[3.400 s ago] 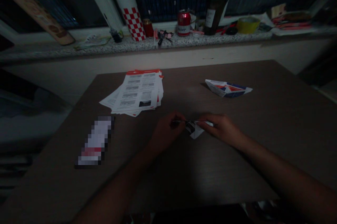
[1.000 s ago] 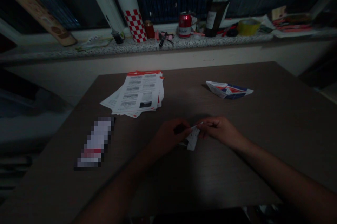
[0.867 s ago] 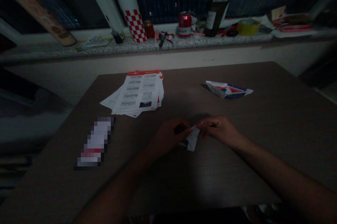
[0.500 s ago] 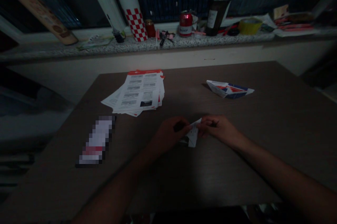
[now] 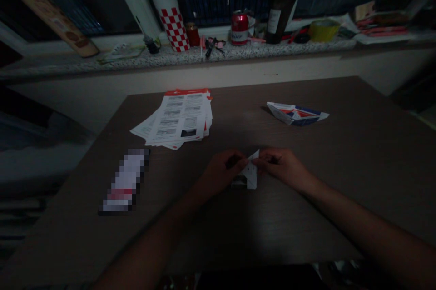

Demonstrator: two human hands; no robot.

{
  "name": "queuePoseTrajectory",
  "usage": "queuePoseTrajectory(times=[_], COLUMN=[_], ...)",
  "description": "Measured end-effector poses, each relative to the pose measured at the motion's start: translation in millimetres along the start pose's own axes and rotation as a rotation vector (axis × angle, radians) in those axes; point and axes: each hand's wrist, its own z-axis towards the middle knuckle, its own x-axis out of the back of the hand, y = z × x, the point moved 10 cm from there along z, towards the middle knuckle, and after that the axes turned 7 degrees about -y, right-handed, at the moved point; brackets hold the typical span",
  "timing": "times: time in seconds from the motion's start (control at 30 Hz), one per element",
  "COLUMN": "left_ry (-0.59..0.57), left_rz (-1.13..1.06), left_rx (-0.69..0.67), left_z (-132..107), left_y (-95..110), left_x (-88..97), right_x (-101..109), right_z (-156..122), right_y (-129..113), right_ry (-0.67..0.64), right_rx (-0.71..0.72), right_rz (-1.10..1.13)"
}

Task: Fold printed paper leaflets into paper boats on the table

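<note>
A small folded piece of white printed paper (image 5: 250, 175) is pinched between both hands just above the brown table (image 5: 306, 217). My left hand (image 5: 220, 175) grips its left edge with closed fingers. Fingers of my right hand (image 5: 282, 167) are closed on its upper right corner. The paper stands roughly upright, its lower edge near the tabletop. A finished paper boat (image 5: 297, 113) with red and blue print lies on the table, far right of the hands.
A stack of printed leaflets (image 5: 179, 118) lies at the back left of the table. A blurred flat item (image 5: 125, 182) sits at the left. The stone sill behind holds a checkered bottle (image 5: 169, 8), a red can (image 5: 239, 27), a dark bottle (image 5: 279, 12) and a yellow tape roll (image 5: 323, 29).
The folded paper has been turned from lying stretched flat between the hands to standing upright, pinched closer together. Both hands shifted slightly toward each other.
</note>
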Motion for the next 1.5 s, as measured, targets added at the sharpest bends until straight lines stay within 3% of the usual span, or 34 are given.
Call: queuePoseTrajectory(times=[0.77, 1.2, 1.5], left_ry=[0.004, 0.049, 0.036], left_rz=[-0.012, 0.138, 0.096], left_rx=[0.039, -0.036, -0.043], left_z=[1.7, -4.5, -4.0], left_y=[-4.2, 12.1, 10.4], left_x=[-2.3, -3.3, -5.4], right_x=[-2.8, 3.9, 6.6], right_z=[-0.7, -2.1, -0.9], right_y=[4.2, -1.0, -3.5], right_ry=[-0.001, 0.104, 0.072], right_rx=[-0.016, 0.005, 0.004], right_rz=[-0.053, -0.087, -0.114])
